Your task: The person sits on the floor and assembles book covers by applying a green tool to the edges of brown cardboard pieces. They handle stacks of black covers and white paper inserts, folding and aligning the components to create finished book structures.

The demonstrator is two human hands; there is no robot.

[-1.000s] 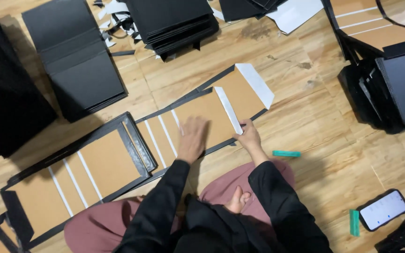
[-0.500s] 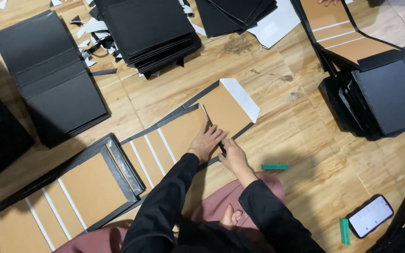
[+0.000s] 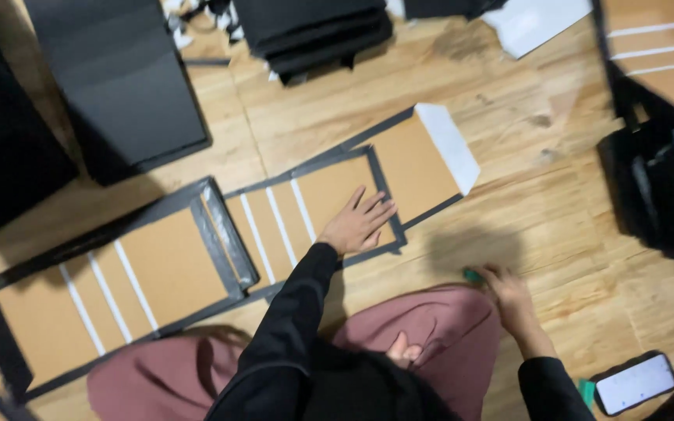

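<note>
We sat on the wooden floor (image 3: pixel 587 257), and our left hand (image 3: pixel 359 222) lay flat and spread, palm down, on the brown cardboard cover blank (image 3: pixel 337 199) that stretched across the middle of the frame. The fingers (image 3: pixel 376 206) pointed toward the upper right and reached the black border strip between two brown panels. White tape strips (image 3: pixel 274 226) ran across the blank just left of that hand, and a white flap (image 3: pixel 448 146) closed its upper right end.

Our right hand (image 3: pixel 509 295) was down at the lower right of centre, beside the knee, its fingers curled over a small green object (image 3: pixel 473 276) on the floor; we could not tell whether it was actually gripped or only touched.

A second, similar blank (image 3: pixel 118 288) lay in the lower left, touching the first at its black edge. A phone (image 3: pixel 635 383) with a lit screen rested in the lower right corner. Stacks of black folded covers (image 3: pixel 310 27) sat along the top, with a large black panel (image 3: pixel 130 93) at the upper left.
</note>
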